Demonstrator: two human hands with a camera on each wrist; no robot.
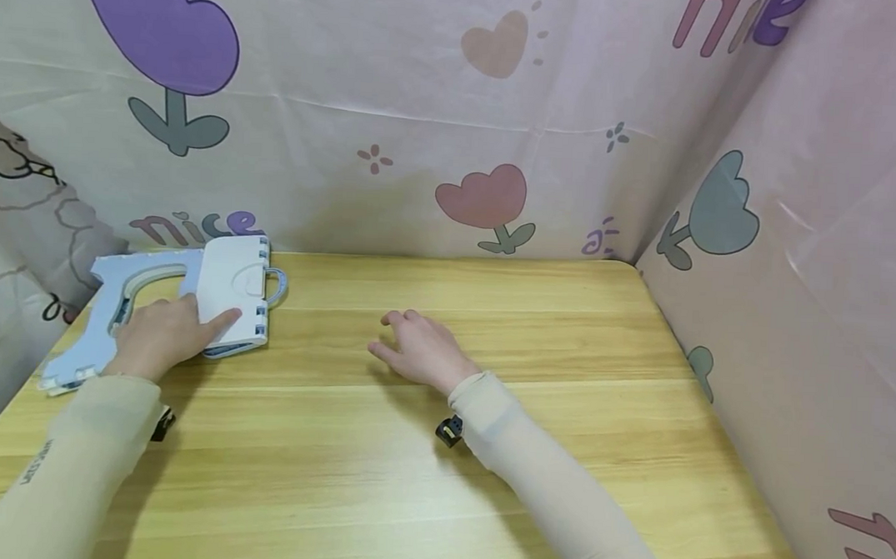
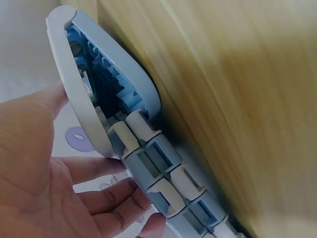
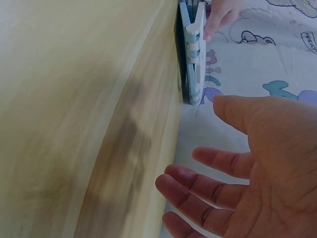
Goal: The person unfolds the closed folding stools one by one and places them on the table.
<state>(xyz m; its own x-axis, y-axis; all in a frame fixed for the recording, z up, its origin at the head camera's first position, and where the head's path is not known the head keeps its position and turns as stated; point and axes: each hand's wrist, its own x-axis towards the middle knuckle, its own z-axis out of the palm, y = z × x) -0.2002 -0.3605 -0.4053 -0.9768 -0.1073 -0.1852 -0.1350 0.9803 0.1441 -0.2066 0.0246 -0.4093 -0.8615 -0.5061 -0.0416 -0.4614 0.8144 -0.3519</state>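
Observation:
A blue-and-white plastic folding stool (image 1: 233, 291) lies at the table's left, with an arched opening, hinged edges and a small blue handle (image 1: 277, 287). My left hand (image 1: 164, 334) grips it near the arch, thumb over the white panel. In the left wrist view, the thumb is partly hidden behind that panel (image 2: 79, 94), while the other fingers curl by the hinge row (image 2: 168, 173). My right hand (image 1: 426, 351) hovers over the middle of the table, fingers loosely bent and holding nothing. The right wrist view shows its palm, apart from the stool (image 3: 194, 54).
Under both hands is a wood-grain table (image 1: 319, 474). A printed curtain (image 1: 333, 166) hangs along its back, left and right sides. A small black device (image 1: 450, 431) is worn at the right wrist, with another (image 1: 162, 425) at the left.

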